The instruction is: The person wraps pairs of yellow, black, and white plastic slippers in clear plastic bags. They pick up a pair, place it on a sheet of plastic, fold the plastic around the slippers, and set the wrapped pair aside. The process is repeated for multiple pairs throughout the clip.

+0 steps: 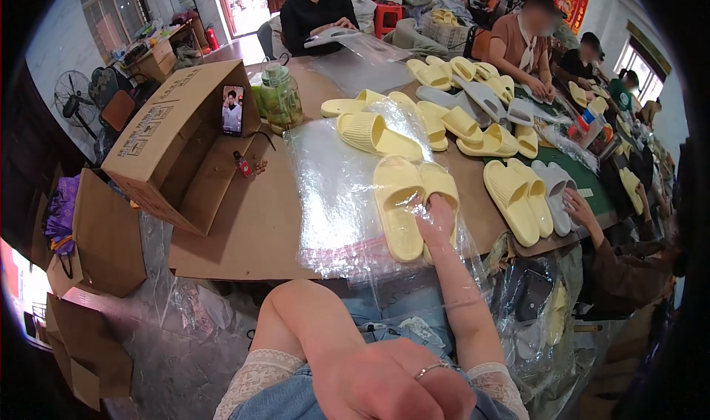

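Observation:
A pair of pale yellow slippers lies on a stack of clear plastic bags at the table's front edge. My right hand reaches into the opening of the pair's right slipper, fingers partly hidden under its strap, gripping it. Clear film lies around my right wrist and forearm. My left hand, raised close to the camera on a sharply bent arm, wears a silver band. Its fingers look curled; anything inside them is hidden. Just beyond the pair, another yellow slipper rests on the bags.
Left on the table stand an open cardboard box with a phone against it and a green-tinted jar. Yellow and grey slippers are heaped to the right. A co-worker's hand touches a grey slipper; other people sit around the table.

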Demonstrator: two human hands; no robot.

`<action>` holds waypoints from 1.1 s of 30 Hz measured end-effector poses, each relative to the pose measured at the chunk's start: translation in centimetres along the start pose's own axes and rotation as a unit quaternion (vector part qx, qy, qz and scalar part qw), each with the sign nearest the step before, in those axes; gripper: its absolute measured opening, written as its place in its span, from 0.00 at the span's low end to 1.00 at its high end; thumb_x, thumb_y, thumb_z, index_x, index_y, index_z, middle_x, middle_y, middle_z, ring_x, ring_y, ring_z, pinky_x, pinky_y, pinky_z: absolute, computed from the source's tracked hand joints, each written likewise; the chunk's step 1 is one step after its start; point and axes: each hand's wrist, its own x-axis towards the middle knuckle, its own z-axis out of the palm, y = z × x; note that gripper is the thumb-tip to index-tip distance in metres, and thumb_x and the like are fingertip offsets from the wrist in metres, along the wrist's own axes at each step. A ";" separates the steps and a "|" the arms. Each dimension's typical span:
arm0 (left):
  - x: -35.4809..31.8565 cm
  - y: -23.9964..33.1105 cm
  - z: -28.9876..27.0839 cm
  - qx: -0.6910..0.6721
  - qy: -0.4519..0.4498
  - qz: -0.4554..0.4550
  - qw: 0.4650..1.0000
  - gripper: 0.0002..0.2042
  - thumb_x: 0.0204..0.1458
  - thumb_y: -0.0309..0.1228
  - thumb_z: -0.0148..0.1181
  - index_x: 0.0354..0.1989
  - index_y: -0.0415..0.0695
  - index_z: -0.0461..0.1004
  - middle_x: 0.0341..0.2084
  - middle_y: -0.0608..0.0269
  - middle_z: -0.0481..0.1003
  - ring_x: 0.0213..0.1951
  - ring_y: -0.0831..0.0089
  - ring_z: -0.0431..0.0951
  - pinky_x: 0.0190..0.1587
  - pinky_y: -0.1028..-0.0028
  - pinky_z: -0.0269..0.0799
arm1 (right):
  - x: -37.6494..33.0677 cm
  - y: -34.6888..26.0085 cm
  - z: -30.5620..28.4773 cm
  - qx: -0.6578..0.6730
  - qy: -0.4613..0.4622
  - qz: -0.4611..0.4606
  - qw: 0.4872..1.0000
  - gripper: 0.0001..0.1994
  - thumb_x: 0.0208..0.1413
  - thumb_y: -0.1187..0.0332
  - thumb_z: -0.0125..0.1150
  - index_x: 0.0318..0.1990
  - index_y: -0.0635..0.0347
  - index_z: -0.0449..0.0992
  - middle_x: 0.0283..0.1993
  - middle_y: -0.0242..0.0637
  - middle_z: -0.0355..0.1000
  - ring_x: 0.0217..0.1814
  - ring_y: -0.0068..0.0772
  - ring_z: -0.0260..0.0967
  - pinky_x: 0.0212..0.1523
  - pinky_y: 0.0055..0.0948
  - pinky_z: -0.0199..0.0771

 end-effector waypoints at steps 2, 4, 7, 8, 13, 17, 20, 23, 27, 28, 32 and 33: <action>0.1 -0.1 0.0 -0.023 -0.005 -0.002 1.000 0.06 0.55 0.24 0.66 0.38 0.35 0.79 0.35 0.55 0.78 0.33 0.65 0.78 0.34 0.73 0.74 | -0.1 0.0 0.0 0.009 0.007 0.003 1.000 0.20 0.53 0.51 0.64 0.32 0.62 0.74 0.31 0.50 0.73 0.34 0.57 0.72 0.36 0.48 0.69; -0.3 -0.2 0.4 -0.037 0.005 -0.016 0.999 0.06 0.55 0.25 0.67 0.37 0.35 0.79 0.35 0.56 0.78 0.34 0.65 0.78 0.35 0.72 0.74 | 0.0 0.2 0.1 -0.004 -0.001 0.011 1.000 0.20 0.53 0.50 0.64 0.32 0.62 0.74 0.31 0.50 0.73 0.34 0.57 0.72 0.35 0.48 0.69; -0.1 0.3 -0.6 -0.021 -0.002 -0.027 0.999 0.05 0.54 0.24 0.67 0.36 0.36 0.79 0.35 0.56 0.77 0.35 0.64 0.78 0.36 0.71 0.74 | 0.1 0.2 0.1 -0.019 -0.002 0.008 1.000 0.21 0.53 0.50 0.64 0.31 0.63 0.74 0.31 0.49 0.74 0.34 0.56 0.72 0.35 0.47 0.69; 0.0 0.7 -1.3 -0.004 -0.006 -0.038 0.999 0.05 0.54 0.24 0.67 0.35 0.37 0.78 0.35 0.56 0.77 0.36 0.64 0.77 0.36 0.70 0.73 | 0.1 0.1 0.2 -0.023 -0.001 0.005 1.000 0.21 0.53 0.50 0.64 0.31 0.63 0.74 0.30 0.49 0.74 0.34 0.56 0.72 0.35 0.47 0.69; -1.1 0.9 -4.1 0.255 0.156 -0.083 0.951 0.11 0.59 0.36 0.62 0.25 0.48 0.74 0.22 0.67 0.75 0.24 0.70 0.75 0.34 0.69 0.71 | 0.2 -1.0 -1.0 -0.020 -0.062 0.048 0.997 0.24 0.57 0.46 0.57 0.35 0.64 0.75 0.38 0.52 0.75 0.42 0.57 0.73 0.45 0.50 0.71; -4.4 -1.4 -10.7 0.542 0.216 -0.118 0.803 0.08 0.55 0.32 0.65 0.31 0.42 0.74 0.29 0.63 0.75 0.34 0.63 0.76 0.39 0.68 0.69 | 0.5 4.0 2.1 -0.023 -0.022 -0.038 0.999 0.23 0.57 0.47 0.58 0.36 0.64 0.74 0.38 0.52 0.75 0.42 0.57 0.74 0.43 0.50 0.71; -8.4 -1.4 -16.4 0.772 0.149 -0.175 0.592 0.08 0.50 0.32 0.68 0.32 0.42 0.75 0.34 0.62 0.76 0.39 0.59 0.75 0.44 0.64 0.70 | 0.2 1.6 1.3 -0.021 -0.026 -0.045 0.998 0.22 0.57 0.48 0.59 0.37 0.63 0.74 0.38 0.52 0.75 0.41 0.57 0.74 0.42 0.50 0.71; -12.6 -1.0 -20.6 0.836 0.095 -0.187 0.507 0.10 0.48 0.34 0.69 0.35 0.45 0.77 0.41 0.58 0.76 0.45 0.56 0.74 0.50 0.60 0.70 | -0.1 -0.3 -0.2 -0.004 -0.008 -0.002 1.000 0.19 0.55 0.52 0.61 0.33 0.63 0.73 0.33 0.50 0.74 0.39 0.56 0.73 0.40 0.49 0.71; -17.0 -0.3 -22.5 0.853 0.104 -0.265 0.436 0.21 0.48 0.44 0.68 0.47 0.45 0.77 0.54 0.52 0.71 0.58 0.55 0.68 0.62 0.57 0.63 | 0.1 -0.5 -0.4 -0.013 -0.013 0.018 1.000 0.20 0.56 0.51 0.61 0.32 0.63 0.73 0.31 0.50 0.73 0.36 0.57 0.72 0.38 0.49 0.70; -18.0 -0.1 -22.7 0.845 0.113 -0.269 0.449 0.22 0.48 0.44 0.68 0.49 0.45 0.76 0.55 0.52 0.70 0.59 0.55 0.67 0.62 0.57 0.62 | 0.0 -0.7 -0.6 -0.009 -0.022 0.026 0.999 0.21 0.56 0.50 0.61 0.32 0.63 0.73 0.30 0.50 0.73 0.35 0.57 0.72 0.38 0.49 0.70; -20.1 0.0 -23.5 0.826 0.152 -0.270 0.471 0.26 0.48 0.41 0.68 0.56 0.47 0.73 0.58 0.52 0.70 0.61 0.54 0.67 0.64 0.57 0.61 | -0.1 -0.6 -0.7 -0.010 -0.030 0.024 0.999 0.22 0.56 0.48 0.60 0.32 0.62 0.73 0.33 0.50 0.74 0.37 0.57 0.73 0.39 0.50 0.71; -20.1 0.1 -23.7 0.828 0.161 -0.259 0.470 0.25 0.48 0.40 0.68 0.55 0.45 0.73 0.58 0.52 0.70 0.60 0.53 0.68 0.63 0.57 0.62 | -0.1 -0.5 -0.7 -0.013 -0.027 0.016 0.999 0.21 0.56 0.49 0.59 0.33 0.62 0.73 0.34 0.50 0.74 0.38 0.57 0.73 0.40 0.50 0.71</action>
